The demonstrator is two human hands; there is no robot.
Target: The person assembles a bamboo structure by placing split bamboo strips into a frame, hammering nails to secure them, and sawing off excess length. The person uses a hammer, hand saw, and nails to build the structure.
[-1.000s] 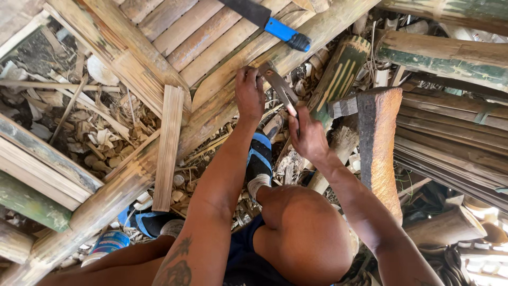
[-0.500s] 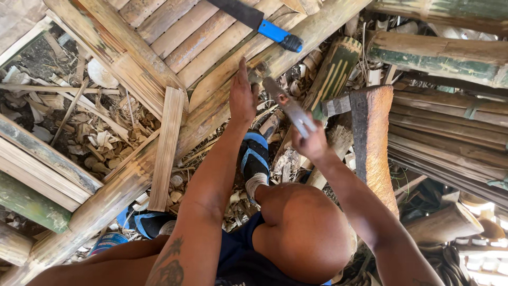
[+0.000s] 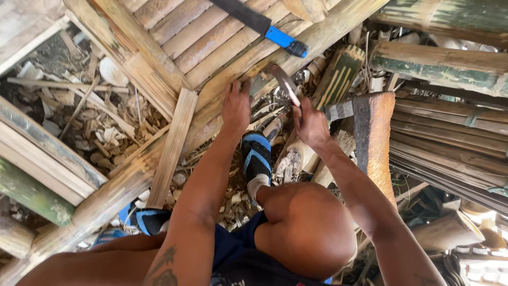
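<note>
Since a moment ago, the curved steel blade (image 3: 286,85) in my right hand (image 3: 312,126) has swung up from beside my knuckles, so its tip now meets the long split-bamboo pole (image 3: 159,159), and my left hand (image 3: 236,106) has stayed pressed on that same pole.

That pole is the biggest piece before me, running on a slant from lower left to upper right, with a panel of flat bamboo slats (image 3: 174,37) lying just beyond it. At the right, a stack of long bamboo strips (image 3: 450,143) lies beside an upright, rough brown wooden block (image 3: 373,143). A loose flat bamboo slat (image 3: 172,145) leans across the pole near my left forearm. On the panel rests a dark-bladed machete with a blue handle (image 3: 264,26), well apart from both hands.

My left hand lies palm down with fingers spread on the pole's edge, gripping nothing. My right hand is closed tight around the blade's handle, the blade rising up and to the left of my fist. Below the hands, my blue-strapped sandal (image 3: 257,156) stands on shavings and bamboo scraps (image 3: 106,132).
</note>
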